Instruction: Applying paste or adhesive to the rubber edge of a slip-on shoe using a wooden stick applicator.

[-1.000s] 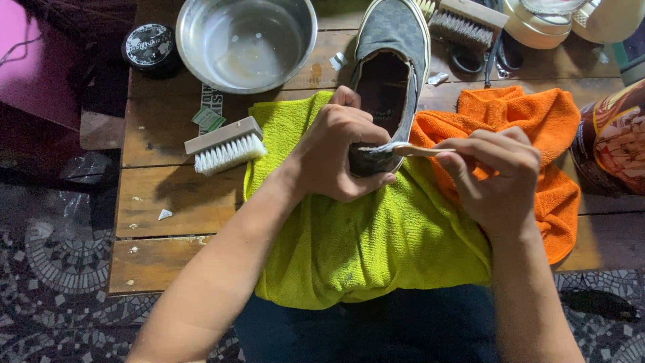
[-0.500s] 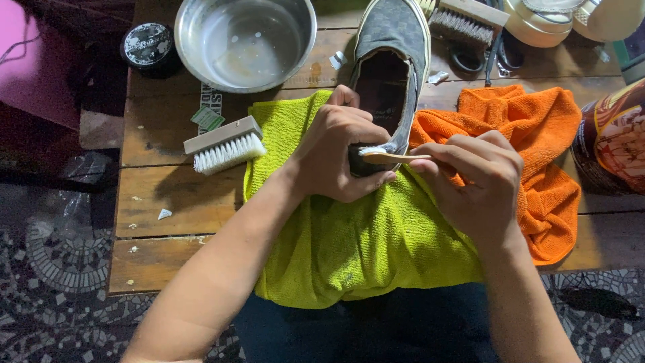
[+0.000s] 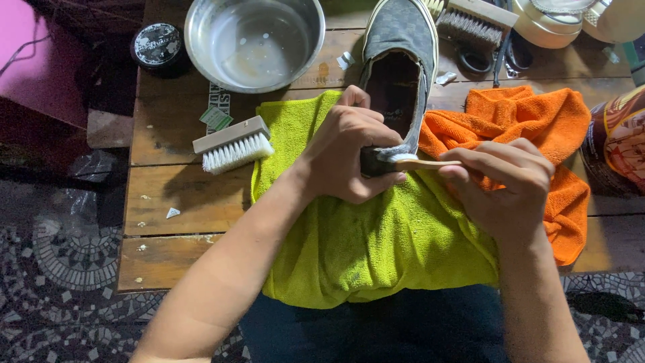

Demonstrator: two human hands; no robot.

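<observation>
Head view shows the left hand clasping the heel of the grey checkered slip-on shoe at centre frame, its long axis pointing up-frame, while the right hand grips a small wooden-handled brush whose bristles touch that heel from the right.

a worn plank table is standing on a dim mosaic floor, pink furniture sitting at left.
</observation>
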